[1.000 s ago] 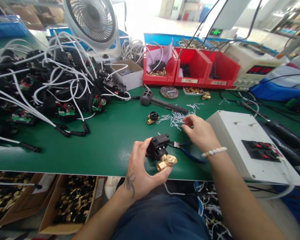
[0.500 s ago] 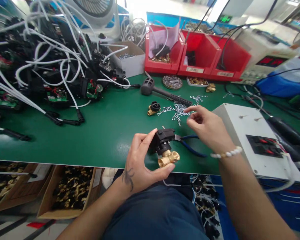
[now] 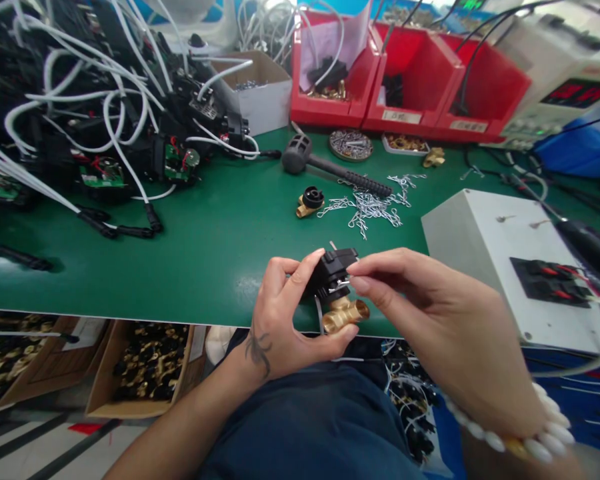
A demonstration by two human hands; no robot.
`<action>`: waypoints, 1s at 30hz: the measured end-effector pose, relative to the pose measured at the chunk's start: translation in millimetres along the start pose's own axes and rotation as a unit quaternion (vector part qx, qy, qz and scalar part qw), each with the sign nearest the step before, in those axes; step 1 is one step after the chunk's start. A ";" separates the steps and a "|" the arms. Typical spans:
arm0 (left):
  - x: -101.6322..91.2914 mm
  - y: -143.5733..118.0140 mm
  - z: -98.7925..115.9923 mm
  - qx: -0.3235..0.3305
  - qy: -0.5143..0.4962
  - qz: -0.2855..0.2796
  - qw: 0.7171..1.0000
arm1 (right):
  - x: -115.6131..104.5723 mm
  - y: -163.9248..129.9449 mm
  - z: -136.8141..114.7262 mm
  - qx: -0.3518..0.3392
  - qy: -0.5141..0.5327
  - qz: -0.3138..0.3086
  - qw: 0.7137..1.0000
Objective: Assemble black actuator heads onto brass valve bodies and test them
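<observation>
Clamped between thumb and fingers, the left hand (image 3: 280,320) keeps a firm grip on a solenoid valve (image 3: 336,293) at lower centre, black coil uppermost, brass body below, its ports running left to right. From the right, the right hand (image 3: 430,313) pinches something small, possibly a wire clip, against the coil's top. Beyond, on the green surface (image 3: 205,233), lie loose wire clips (image 3: 373,203), a mallet (image 3: 330,167) and red bins (image 3: 410,87).
</observation>
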State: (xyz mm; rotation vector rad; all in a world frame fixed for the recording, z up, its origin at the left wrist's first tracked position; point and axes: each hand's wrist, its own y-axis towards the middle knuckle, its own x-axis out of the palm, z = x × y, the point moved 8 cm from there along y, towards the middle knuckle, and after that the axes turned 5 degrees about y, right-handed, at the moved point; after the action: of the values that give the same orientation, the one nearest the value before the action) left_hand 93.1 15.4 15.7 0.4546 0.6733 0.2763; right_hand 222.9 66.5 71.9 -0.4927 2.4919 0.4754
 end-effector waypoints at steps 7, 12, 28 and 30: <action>-0.9 0.6 0.9 0.008 0.005 0.002 1.000 | 6.7 4.5 -17.5 -0.086 -0.088 -0.039 0.992; -1.1 0.3 4.4 0.030 0.004 0.012 0.999 | 10.1 5.9 -19.3 -0.113 -0.117 -0.081 0.983; -0.6 0.0 -1.4 0.005 -0.027 -0.015 1.000 | -21.2 -13.8 67.8 -0.054 -0.358 -0.009 0.932; -0.8 0.6 -1.2 0.006 -0.030 -0.015 0.999 | -10.9 -25.1 87.5 -0.041 -0.416 -0.057 0.907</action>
State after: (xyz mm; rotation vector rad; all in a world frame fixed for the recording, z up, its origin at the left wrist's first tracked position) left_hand 91.6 16.0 15.6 0.4616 0.6237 0.2304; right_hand 281.4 84.8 3.7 -0.3580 1.6173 0.5909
